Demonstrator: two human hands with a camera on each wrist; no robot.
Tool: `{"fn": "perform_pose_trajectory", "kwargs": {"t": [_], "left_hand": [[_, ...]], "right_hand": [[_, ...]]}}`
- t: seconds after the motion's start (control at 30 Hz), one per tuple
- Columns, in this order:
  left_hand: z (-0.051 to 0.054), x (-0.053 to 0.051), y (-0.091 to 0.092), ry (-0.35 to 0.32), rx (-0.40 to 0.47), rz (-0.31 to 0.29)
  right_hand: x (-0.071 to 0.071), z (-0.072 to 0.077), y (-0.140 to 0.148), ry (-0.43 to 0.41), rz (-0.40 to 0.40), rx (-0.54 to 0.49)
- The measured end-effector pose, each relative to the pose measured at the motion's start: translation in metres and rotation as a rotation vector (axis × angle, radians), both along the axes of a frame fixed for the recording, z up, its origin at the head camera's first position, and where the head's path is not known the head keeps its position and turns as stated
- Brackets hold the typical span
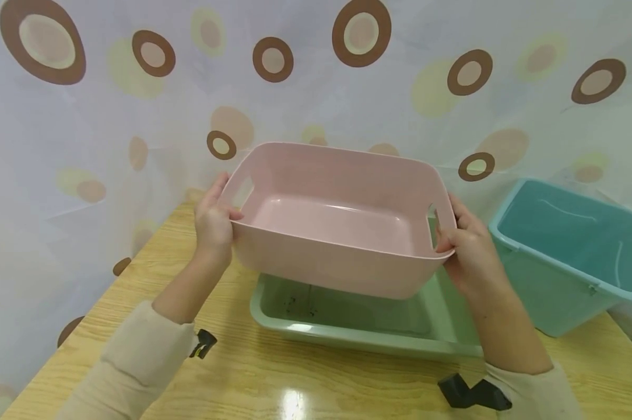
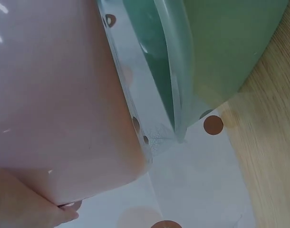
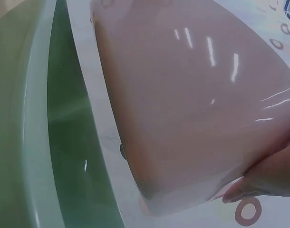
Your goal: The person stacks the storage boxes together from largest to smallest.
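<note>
A pink basin with a cut-out handle at each end is held in the air, tilted so its inside faces the head view. My left hand grips its left end, thumb over the rim by the handle. At the other end my right hand holds the rim at the handle opening. Below the basin a green tub rests on the table. Both wrist views show the outside of the pink basin, with the left hand and right hand at its edge.
To the right stands a teal bin, close to the green tub. The wooden table meets a patterned sheet hanging behind it and at the left. A black strap piece shows at each sleeve.
</note>
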State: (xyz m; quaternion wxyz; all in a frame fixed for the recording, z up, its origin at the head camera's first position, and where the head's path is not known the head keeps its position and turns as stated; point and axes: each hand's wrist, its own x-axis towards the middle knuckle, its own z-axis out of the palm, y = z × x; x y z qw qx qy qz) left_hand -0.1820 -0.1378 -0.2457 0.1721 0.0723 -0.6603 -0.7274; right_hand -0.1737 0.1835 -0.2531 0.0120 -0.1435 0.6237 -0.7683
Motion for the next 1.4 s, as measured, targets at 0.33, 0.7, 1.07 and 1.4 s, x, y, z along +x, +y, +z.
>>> {"fn": "perform_pose_trajectory", "kwargs": {"t": [0.33, 0.7, 1.07, 1.4], "left_hand": [[0.002, 0.003, 0.011, -0.022, -0.041, -0.070], [0.009, 0.009, 0.026, 0.006, -0.023, -0.162], [0.004, 0.012, 0.039, 0.041, -0.020, -0.238], [-0.004, 0.016, 0.043, 0.027, -0.038, -0.262]], "right_hand": [[-0.004, -0.002, 0.023, -0.042, 0.025, 0.006], [-0.010, 0.000, 0.054, -0.090, 0.044, -0.096], [-0.007, -0.002, 0.075, -0.115, 0.036, -0.100], [-0.006, -0.011, 0.082, -0.080, 0.078, -0.124]]}}
